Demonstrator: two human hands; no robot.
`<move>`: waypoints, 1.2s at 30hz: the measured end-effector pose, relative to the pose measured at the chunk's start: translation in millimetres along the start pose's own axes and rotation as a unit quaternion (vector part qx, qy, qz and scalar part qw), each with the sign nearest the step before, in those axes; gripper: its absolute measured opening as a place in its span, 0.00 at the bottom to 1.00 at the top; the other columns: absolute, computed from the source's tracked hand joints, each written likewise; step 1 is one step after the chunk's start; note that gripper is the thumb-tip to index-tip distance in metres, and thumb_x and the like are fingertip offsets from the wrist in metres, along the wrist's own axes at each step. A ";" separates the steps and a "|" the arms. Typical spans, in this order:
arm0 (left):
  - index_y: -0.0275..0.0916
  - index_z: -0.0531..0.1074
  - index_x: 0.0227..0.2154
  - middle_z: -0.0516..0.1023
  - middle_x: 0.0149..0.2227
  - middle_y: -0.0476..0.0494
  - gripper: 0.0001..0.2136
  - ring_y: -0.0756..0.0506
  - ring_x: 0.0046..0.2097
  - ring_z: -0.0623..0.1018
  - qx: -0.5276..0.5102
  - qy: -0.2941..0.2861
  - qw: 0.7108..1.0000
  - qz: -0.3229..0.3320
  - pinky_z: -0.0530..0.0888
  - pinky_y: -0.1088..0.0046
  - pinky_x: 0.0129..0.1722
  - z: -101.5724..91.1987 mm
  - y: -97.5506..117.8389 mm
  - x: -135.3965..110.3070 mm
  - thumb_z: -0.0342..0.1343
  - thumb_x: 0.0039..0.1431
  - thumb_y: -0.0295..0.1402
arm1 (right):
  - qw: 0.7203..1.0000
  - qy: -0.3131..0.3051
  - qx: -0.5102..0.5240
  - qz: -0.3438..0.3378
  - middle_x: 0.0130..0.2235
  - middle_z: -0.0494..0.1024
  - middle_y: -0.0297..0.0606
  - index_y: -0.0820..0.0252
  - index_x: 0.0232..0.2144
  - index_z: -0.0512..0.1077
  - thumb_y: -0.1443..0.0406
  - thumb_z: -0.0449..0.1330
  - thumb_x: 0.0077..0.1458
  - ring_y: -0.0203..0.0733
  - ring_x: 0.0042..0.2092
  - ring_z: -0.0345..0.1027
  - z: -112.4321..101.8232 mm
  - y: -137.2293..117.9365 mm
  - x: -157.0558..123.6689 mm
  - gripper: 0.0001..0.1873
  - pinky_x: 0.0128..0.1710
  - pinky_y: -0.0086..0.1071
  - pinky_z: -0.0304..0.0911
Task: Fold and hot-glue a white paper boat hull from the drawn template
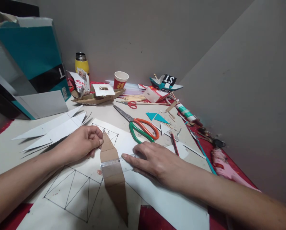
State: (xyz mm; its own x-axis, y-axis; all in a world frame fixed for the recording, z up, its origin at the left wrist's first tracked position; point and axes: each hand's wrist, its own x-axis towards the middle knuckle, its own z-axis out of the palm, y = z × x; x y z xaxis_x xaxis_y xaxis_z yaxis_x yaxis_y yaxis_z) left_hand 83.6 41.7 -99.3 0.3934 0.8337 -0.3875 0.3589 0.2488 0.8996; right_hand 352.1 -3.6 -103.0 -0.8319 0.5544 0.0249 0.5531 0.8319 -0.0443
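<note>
A brown cardboard strip [112,177], pointed at both ends and creased across, lies over the drawn paper. My left hand [88,140] is closed in a pinch at its upper tip. Across the strip's middle lies a clear ruler [110,162]. My right hand [152,159] holds the ruler down from the right, thumb and fingers on it; part of the ruler is hidden beneath the hand. Large scissors [130,119] with green and orange handles rest just beyond my right hand. Black lines forming triangles [75,191] are drawn on the paper to the left.
Folded white card pieces [54,129] lie at left, before a teal box [27,54]. Farther back stand a cardboard boat [97,99], a paper cup [120,80] and a yellow bottle [81,64]. Small red scissors [132,104], teal scraps [160,118] and a pencil [174,144] lie right.
</note>
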 end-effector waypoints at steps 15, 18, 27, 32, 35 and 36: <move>0.38 0.66 0.25 0.67 0.13 0.55 0.09 0.54 0.16 0.63 -0.043 -0.008 0.999 0.015 0.58 0.79 0.17 0.9 -2.0 -5.3 0.55 0.59 0.34 | 1.000 0.009 0.013 -0.023 0.41 0.71 0.49 0.58 0.61 0.61 0.65 0.50 0.65 0.47 0.38 0.65 2.4 0.5 0.3 0.22 0.34 0.39 0.63; 0.39 0.65 0.27 0.67 0.12 0.55 0.09 0.53 0.15 0.64 -0.051 -0.020 0.998 0.010 0.60 0.79 0.18 0.0 -0.9 -6.3 0.52 0.61 0.36 | 0.999 0.023 0.011 -0.028 0.40 0.71 0.49 0.59 0.60 0.62 0.63 0.49 0.66 0.47 0.37 0.65 1.9 -0.4 1.6 0.21 0.33 0.39 0.63; 0.39 0.66 0.29 0.67 0.13 0.55 0.08 0.53 0.15 0.64 -0.066 -0.029 0.997 0.007 0.61 0.79 0.17 -1.4 -2.9 -3.4 0.54 0.58 0.37 | 0.998 0.043 0.012 -0.037 0.39 0.73 0.49 0.62 0.59 0.63 0.64 0.51 0.65 0.46 0.37 0.66 -4.5 1.9 1.2 0.21 0.33 0.40 0.65; 0.38 0.66 0.28 0.64 0.15 0.57 0.06 0.54 0.16 0.62 -0.078 -0.026 0.997 0.003 0.61 0.80 0.16 -0.4 -2.5 -2.1 0.55 0.55 0.34 | 0.991 0.088 0.103 -0.008 0.42 0.74 0.49 0.62 0.60 0.62 0.65 0.49 0.65 0.46 0.40 0.69 -12.0 4.8 -7.6 0.22 0.36 0.39 0.70; 0.38 0.66 0.28 0.66 0.17 0.56 0.06 0.54 0.17 0.63 -0.078 -0.027 0.997 0.003 0.62 0.79 0.17 -1.1 -1.6 -2.5 0.55 0.55 0.34 | 0.956 0.124 0.256 0.075 0.41 0.76 0.47 0.60 0.57 0.66 0.63 0.46 0.66 0.45 0.40 0.71 -16.9 0.4 -8.9 0.20 0.38 0.38 0.71; 0.38 0.66 0.28 0.66 0.18 0.55 0.06 0.54 0.18 0.64 -0.077 -0.028 0.997 0.004 0.63 0.79 0.17 -1.6 -1.3 -2.6 0.55 0.55 0.34 | 0.929 0.126 0.328 0.119 0.40 0.76 0.46 0.59 0.55 0.68 0.61 0.45 0.67 0.43 0.38 0.72 -17.9 -1.7 -7.7 0.20 0.36 0.37 0.72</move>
State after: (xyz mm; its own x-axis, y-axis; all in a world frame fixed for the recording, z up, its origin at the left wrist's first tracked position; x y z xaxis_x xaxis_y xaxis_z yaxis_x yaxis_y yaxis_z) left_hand 80.7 40.0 -99.1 0.4431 0.8085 -0.3872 0.2226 0.3192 0.9212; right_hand 358.4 -8.9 -85.3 -0.6071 0.7774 0.1648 0.5047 0.5374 -0.6757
